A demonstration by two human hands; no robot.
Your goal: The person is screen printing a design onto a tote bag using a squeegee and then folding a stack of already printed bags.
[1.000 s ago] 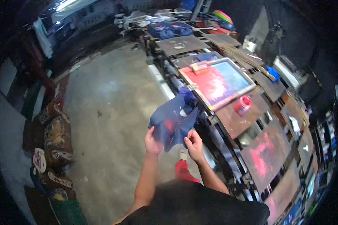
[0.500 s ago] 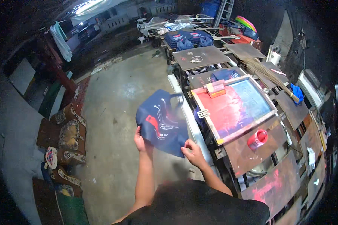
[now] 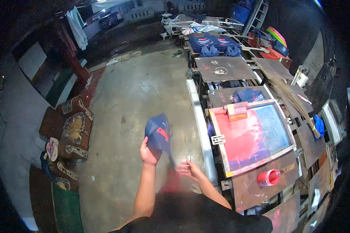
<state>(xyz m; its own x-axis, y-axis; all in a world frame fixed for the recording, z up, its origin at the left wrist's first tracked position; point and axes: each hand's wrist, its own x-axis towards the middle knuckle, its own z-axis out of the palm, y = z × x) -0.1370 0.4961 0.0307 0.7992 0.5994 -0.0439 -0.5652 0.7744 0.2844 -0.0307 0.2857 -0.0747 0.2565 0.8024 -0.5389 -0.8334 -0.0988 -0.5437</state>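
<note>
My left hand (image 3: pixel 148 153) grips a dark blue shirt (image 3: pixel 158 132) by its lower edge, fingers clenched on the cloth. The shirt is up in the air over the concrete floor (image 3: pixel 140 93), bunched and folded on itself, with a red print patch showing on its face. It is left of the long printing surface (image 3: pixel 237 70) and not touching it. My right hand (image 3: pixel 191 170) is open, fingers spread, holding nothing; it sits just beside the shirt's lower corner, between the shirt and the metal rail (image 3: pixel 200 128) along the surface edge. I can't tell if a fingertip touches the cloth.

On the surface, right of my hands, a wooden-framed print screen (image 3: pixel 252 134) lies flat, smeared with red ink. A squeegee (image 3: pixel 236 110) rests at its top edge. A red tub (image 3: pixel 268 177) stands on a brown board just below the screen. Further up the surface, bare brown boards, then dark blue shirts (image 3: pixel 212 42) laid out. A broom (image 3: pixel 295 103) lies across the boards to the right. A patterned armchair (image 3: pixel 72 128) sits on the floor, well apart to the left.
</note>
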